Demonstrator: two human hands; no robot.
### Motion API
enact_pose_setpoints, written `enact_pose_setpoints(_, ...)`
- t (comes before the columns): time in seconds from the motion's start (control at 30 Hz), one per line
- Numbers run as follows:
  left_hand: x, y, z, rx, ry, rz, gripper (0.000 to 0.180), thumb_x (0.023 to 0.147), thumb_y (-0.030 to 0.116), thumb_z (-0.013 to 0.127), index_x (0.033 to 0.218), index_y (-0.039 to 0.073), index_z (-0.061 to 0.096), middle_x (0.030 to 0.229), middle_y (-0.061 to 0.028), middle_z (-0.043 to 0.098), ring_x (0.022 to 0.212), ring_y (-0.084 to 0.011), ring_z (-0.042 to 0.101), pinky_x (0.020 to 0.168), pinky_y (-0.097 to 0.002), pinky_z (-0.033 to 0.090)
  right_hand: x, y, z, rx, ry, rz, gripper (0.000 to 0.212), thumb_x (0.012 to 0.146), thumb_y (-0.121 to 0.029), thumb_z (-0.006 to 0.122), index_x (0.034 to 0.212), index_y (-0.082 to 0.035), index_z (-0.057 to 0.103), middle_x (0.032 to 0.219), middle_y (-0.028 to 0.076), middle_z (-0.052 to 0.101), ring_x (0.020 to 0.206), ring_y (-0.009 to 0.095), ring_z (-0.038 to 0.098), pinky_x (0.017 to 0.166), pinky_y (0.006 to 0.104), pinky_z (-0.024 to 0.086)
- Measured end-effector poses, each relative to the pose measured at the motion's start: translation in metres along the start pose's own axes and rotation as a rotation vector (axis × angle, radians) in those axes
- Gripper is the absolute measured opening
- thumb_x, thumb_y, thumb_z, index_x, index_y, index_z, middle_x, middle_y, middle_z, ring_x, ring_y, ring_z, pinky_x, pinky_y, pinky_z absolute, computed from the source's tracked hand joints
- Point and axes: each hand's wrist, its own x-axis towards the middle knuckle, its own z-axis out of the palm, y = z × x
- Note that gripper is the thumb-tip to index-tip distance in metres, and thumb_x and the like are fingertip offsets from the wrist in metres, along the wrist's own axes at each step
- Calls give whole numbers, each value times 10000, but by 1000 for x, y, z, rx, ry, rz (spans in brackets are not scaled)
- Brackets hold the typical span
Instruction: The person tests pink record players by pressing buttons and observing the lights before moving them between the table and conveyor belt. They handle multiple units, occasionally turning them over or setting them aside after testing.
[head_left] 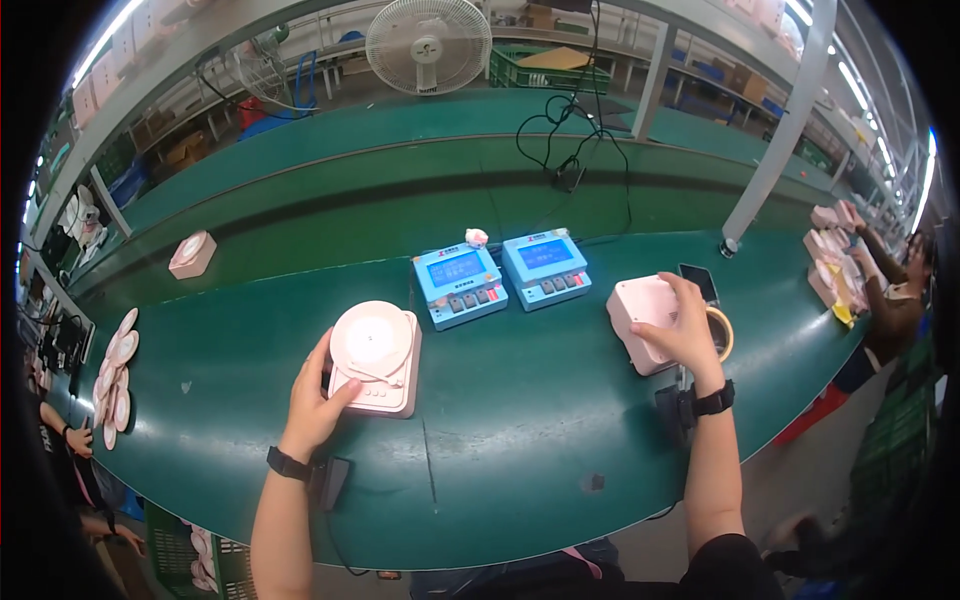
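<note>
The left hand (312,402) clasped a player (372,338) left of the testers (462,272); the right hand (688,332) pinched a box (638,302) right of them. Positioning both seemed in hand, calling next for steady grips.

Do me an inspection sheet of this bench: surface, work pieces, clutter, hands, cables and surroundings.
Surface: green bench top, dark patch near front edge.
Work pieces: pink turntable unit at left; pink box at right.
Clutter: two blue devices, tape roll, overlapping pale discs at far left.
Hands: left hand grips the turntable unit; right hand grips the pink box.
Cables: tangled black cables hang at the back.
Surroundings: white fan, another person at far right.
</note>
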Motion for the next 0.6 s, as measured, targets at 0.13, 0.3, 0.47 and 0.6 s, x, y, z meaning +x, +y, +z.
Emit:
enact_pose_setpoints(0.13,4,7,1,49,-28,-36,768,799,226,725,1440,2,366,1322,-178,517,1180,-259,530,999,-360,419,1,15,-14,-52,-164,213,966,619,-405,852,1378,0,415,1151,193,587,1115,346,562,968,409,450)
enact_pose_setpoints(0.3,-15,-15,-24,195,48,97,756,810,323,732,1412,7,402,1335,-208,520,1242,-312,508,1039,-396,401,3,-1,-2,131,-364,224,1020,604,-449,836,1410,-16,384,1284,246,552,1172,353,569,949,397,472)
enact_pose_setpoints(0.47,6,13,3,163,-27,145,754,815,371,716,1411,37,395,1317,-206,526,1209,-319,523,1015,-381,414,-12,27,-19,78,-200,246,989,550,-146,853,1401,-17,365,1250,183,531,1124,321,564,955,383,457)
enact_pose_setpoints(0.6,-6,21,-8,184,-35,21,792,817,371,710,1442,43,350,1309,-198,521,1196,-322,521,1006,-390,415,-17,-5,-1,-40,-56,-7,982,519,-97,836,1389,-27,384,1217,168,548,1119,305,556,973,358,434)
